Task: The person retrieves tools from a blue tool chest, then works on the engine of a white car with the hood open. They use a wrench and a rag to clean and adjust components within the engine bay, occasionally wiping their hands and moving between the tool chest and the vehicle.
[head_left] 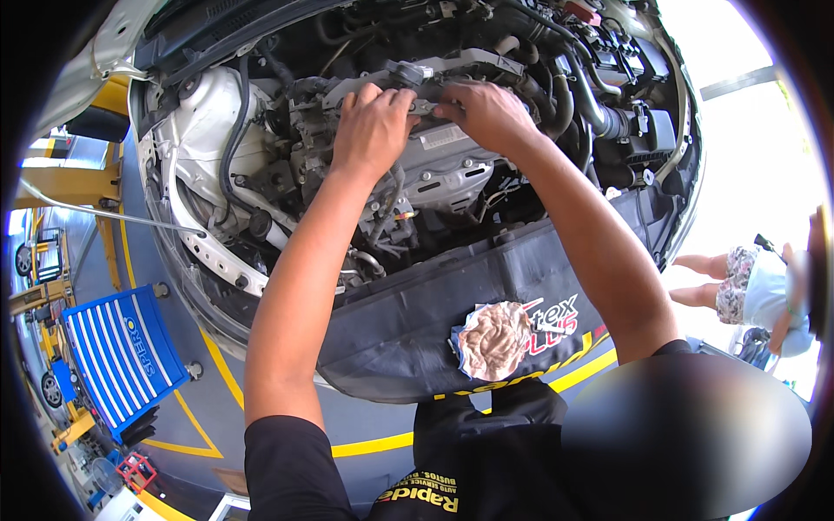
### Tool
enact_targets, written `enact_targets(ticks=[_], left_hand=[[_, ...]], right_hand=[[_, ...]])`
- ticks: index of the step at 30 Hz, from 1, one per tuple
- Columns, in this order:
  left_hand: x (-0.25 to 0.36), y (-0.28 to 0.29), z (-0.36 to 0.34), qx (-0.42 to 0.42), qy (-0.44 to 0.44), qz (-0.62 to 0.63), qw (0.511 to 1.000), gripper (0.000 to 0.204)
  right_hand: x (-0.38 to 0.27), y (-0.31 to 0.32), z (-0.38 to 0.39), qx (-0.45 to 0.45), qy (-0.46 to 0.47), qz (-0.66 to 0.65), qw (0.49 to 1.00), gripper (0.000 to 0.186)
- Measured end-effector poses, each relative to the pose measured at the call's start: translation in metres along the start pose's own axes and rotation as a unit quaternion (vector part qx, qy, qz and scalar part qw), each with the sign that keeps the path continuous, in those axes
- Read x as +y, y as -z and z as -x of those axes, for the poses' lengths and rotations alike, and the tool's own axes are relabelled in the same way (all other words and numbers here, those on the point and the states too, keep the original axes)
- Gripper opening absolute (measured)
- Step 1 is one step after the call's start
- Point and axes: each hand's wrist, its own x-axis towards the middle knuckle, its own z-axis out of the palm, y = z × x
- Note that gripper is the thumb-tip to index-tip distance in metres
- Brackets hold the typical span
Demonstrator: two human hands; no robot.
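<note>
Both my hands reach over the top of the car engine (452, 182). My left hand (373, 130) has its fingers bent down onto parts at the back of the engine top, just below a dark cap-like part (407, 73); what they grip is hidden. My right hand (486, 117) is beside it, fingers curled at a small grey part (424, 108) that I cannot clearly make out. A grey engine cover with a pale label (441, 138) lies below my fingers.
A black fender cover (391, 339) drapes the front edge, with a crumpled stained cloth (493, 340) on it. The battery (621, 56) is at upper right. A blue tool cabinet (113, 347) and yellow lift (82, 182) are left. Another person (751, 291) stands at right.
</note>
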Motion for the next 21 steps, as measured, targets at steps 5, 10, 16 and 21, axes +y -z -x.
enact_targets(ticks=[5,10,16,21], left_hand=[[0.004,-0.01,0.002,0.008,-0.008,-0.018,1.0,0.028],[-0.002,-0.019,-0.001,-0.006,-0.031,-0.058,0.998,0.024],[-0.003,-0.017,-0.001,0.013,-0.041,-0.069,0.997,0.038],[0.001,0.015,0.01,0.005,0.023,0.017,1.0,0.047]], right_hand=[[-0.014,-0.001,0.006,-0.028,-0.032,-0.024,0.999,0.035],[-0.038,-0.029,0.019,-0.045,-0.073,-0.08,0.993,0.035],[-0.016,-0.02,0.003,-0.044,-0.033,-0.007,0.998,0.029],[-0.011,-0.008,-0.009,-0.045,-0.011,0.019,0.999,0.026]])
